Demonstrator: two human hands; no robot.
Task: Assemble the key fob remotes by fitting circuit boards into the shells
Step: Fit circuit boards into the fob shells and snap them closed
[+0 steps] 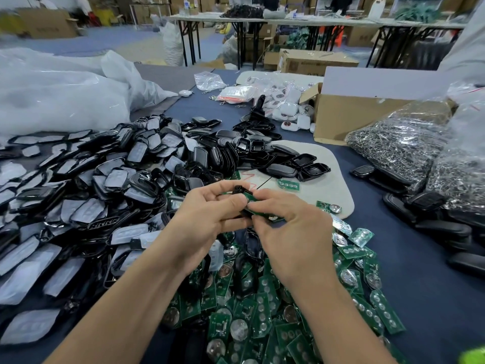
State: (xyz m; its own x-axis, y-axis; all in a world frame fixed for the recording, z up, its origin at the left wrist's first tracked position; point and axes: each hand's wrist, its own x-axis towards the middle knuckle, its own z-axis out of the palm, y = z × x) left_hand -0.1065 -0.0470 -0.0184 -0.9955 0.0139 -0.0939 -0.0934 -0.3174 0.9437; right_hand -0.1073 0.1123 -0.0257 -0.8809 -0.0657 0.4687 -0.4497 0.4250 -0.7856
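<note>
My left hand grips a black key fob shell at the middle of the view, over the table. My right hand pinches a green circuit board that lies against the shell's open side. Most of the shell and board is hidden by my fingers. A heap of green circuit boards with round coin cells lies under my wrists. To the left spreads a big pile of black shell fronts with grey button pads. Behind my hands lies a pile of black shell backs.
A pale mat lies on the blue table behind my hands. At right sit bags of metal key rings, an open cardboard box and assembled black fobs. White plastic bags fill the far left; white remotes lie at the back.
</note>
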